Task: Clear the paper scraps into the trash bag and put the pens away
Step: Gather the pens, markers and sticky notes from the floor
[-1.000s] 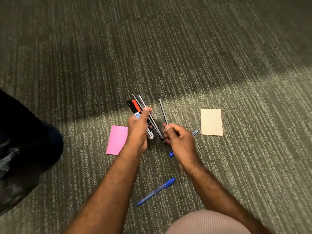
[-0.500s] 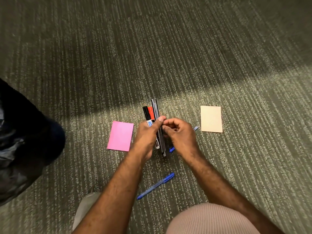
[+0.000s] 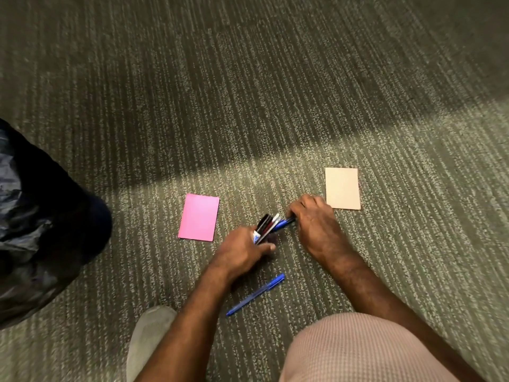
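- Left hand (image 3: pixel 242 250): closed around a bundle of pens (image 3: pixel 265 226), low over the carpet (image 3: pixel 275 92). The bundle fans up and to the right out of the fist — black, red and white barrels show above the thumb.
- Right hand (image 3: pixel 312 220): knuckles up, fingers curled down onto a blue pen (image 3: pixel 283 223) whose free end meets the top of the bundle. The hand covers the rest of that pen; whether it is lifted clear of the carpet cannot be told.
- Loose blue pen (image 3: pixel 256 294): lies flat on the carpet below both hands, slanted from lower left to upper right, untouched, between the two forearms.
- Pink paper (image 3: pixel 199 217): flat on the carpet just left of the left hand, not touching it.
- Beige paper (image 3: pixel 342 188): flat on the carpet at the upper right of the right hand, its lower left corner close to the knuckles.
- Black trash bag (image 3: pixel 41 221): stands at the left edge of the view, well apart from both papers, crumpled and glossy.
- A knee in light checked fabric (image 3: pixel 358 351) fills the lower right — a grey shoe (image 3: pixel 150 334) rests on the carpet beside the left forearm.
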